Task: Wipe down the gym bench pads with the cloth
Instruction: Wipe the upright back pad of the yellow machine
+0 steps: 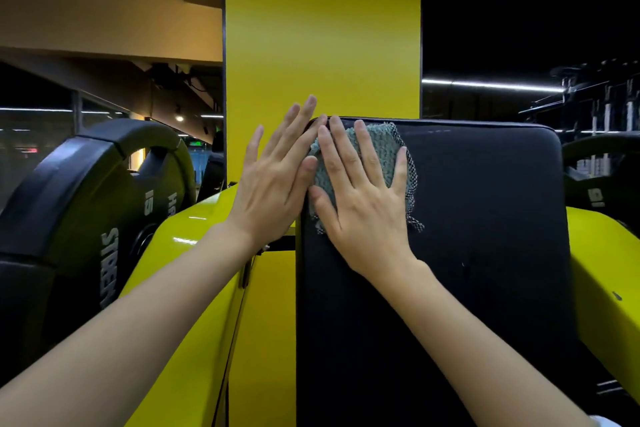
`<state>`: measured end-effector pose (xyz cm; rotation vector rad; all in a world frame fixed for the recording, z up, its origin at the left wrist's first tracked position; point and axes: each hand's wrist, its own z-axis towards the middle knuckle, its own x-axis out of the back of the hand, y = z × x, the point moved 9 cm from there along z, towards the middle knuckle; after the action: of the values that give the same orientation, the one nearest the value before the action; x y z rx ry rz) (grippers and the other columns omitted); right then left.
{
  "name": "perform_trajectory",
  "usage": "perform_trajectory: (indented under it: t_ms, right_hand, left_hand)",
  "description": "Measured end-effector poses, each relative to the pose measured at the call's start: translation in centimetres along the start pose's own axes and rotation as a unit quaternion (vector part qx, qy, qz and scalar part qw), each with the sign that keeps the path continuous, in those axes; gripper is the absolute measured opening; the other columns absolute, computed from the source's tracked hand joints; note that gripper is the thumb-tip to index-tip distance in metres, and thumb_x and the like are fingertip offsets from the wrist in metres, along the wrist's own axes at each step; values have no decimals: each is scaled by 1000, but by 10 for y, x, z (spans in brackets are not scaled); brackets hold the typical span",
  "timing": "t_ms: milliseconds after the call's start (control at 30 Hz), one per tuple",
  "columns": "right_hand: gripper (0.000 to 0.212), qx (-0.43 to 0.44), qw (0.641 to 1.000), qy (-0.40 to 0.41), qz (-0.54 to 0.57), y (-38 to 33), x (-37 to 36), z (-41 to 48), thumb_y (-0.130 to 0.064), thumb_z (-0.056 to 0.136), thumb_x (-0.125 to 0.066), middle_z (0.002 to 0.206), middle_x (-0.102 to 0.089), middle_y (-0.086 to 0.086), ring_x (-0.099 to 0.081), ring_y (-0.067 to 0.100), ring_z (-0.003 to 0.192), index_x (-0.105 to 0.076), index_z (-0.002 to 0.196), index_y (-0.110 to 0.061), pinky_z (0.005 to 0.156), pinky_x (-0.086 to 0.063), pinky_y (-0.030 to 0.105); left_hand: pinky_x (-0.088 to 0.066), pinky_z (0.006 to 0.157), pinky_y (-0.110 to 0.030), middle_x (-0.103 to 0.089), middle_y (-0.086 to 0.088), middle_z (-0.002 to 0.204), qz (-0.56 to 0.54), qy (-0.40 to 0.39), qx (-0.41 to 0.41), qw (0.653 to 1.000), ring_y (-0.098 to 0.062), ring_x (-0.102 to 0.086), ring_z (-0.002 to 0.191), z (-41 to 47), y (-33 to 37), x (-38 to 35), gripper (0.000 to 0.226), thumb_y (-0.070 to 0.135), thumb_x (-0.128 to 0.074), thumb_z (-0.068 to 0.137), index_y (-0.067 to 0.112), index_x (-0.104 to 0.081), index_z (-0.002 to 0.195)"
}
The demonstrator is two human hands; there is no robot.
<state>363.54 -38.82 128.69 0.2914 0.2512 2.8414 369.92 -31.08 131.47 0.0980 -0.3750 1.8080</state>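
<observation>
- Our right hand (pixel 360 204), fingers straight, presses the cloth (pixel 381 152) flat on the bench pad (pixel 485 218), upper left corner.
- Our left hand (pixel 273 180), open, rests against the pad's edge.
- Cloth looks soft and light: we judge palm pressure will drive it, no pinch needed.

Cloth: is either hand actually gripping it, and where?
Neither grips it. The right hand lies flat over the cloth, straight fingers pressing it to the pad near its upper left corner. The left hand rests open on the pad's left edge.

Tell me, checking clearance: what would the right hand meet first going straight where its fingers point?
Nothing on the bench pad; past its top edge, the right hand likely meets the yellow pillar, depth unclear.
</observation>
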Motion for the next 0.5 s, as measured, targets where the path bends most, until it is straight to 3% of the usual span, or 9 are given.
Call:
perform_trajectory:
  t_ms: [200,333,433,500]
  right_hand:
    - [54,-20,1000,11,-9,28,6,1,-35,104,-26,164,-19,-5,-12,16,152,-24,156,-21,120,-9,57]
    - [57,-108,994,22,12,67,15,-5,-31,100,-21,163,-17,-9,-9,14,152,-22,157,-24,120,-9,57]
    - [58,-189,980,50,40,78,20,-8,-37,99,-19,164,-18,-8,-8,16,152,-23,156,-24,119,-6,61]
    - [67,-207,976,45,47,68,16,-6,-53,98,-20,165,-14,-6,-3,18,153,-19,157,-22,118,2,59]
  left_hand:
    - [1,119,-63,-2,-1,166,54,-60,-14,997,-13,0,153,-1,1,-7,70,52,-22,102,13,-8,158]
    - [3,118,-64,3,1,166,94,-87,-21,992,-13,4,153,1,-1,-8,78,62,-19,98,15,-1,158]
    - [3,118,-63,7,2,166,96,-103,-17,990,-13,6,152,2,0,-9,84,67,-20,96,15,3,158]
    - [3,118,-64,10,1,166,94,-123,-20,988,-13,8,152,1,1,-10,93,71,-28,91,14,5,158]
